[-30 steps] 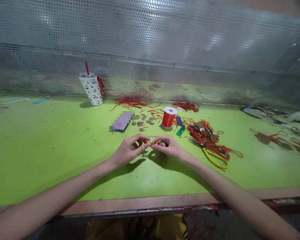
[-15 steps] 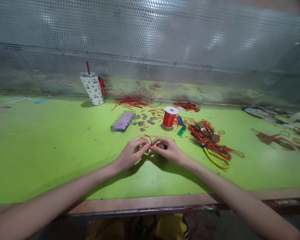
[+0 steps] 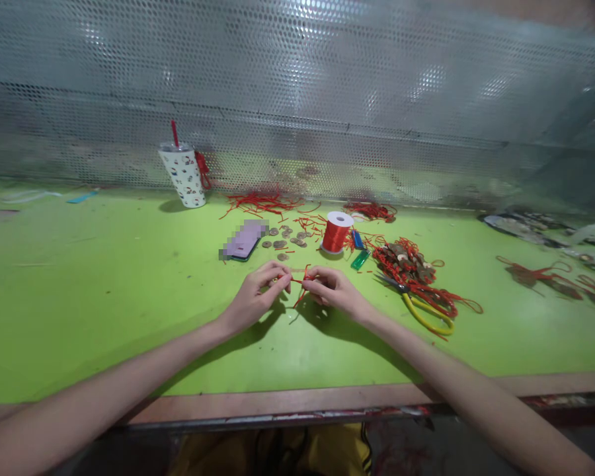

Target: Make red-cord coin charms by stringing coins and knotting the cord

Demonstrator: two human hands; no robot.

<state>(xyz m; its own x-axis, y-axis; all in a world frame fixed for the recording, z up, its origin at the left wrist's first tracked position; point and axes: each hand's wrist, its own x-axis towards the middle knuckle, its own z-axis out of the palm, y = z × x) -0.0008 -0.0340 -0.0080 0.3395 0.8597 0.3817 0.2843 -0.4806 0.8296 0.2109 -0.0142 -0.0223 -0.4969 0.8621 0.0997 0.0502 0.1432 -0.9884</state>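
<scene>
My left hand (image 3: 261, 291) pinches one part of a red cord (image 3: 298, 281) above the green tabletop. A short gap away, my right hand (image 3: 333, 291) grips the same cord between thumb and fingers. The cord runs taut between the two hands, and loose ends stick up and hang down beside my right fingertips. Whatever else lies inside my right fingers is hidden. Beyond my hands lie several loose coins (image 3: 280, 244) and a spool of red cord (image 3: 336, 235).
Yellow-handled scissors (image 3: 429, 314) rest right of my hands, by a heap of corded coins (image 3: 404, 261). A phone (image 3: 245, 239), a green lighter (image 3: 361, 259), a blue lighter (image 3: 358, 239), red cord scraps (image 3: 265, 203) and a patterned tumbler (image 3: 184, 175) stand or lie farther back.
My hands have moved slightly apart, drawing the cord straight between them. The coin seen by my right fingers before is now mostly hidden.
</scene>
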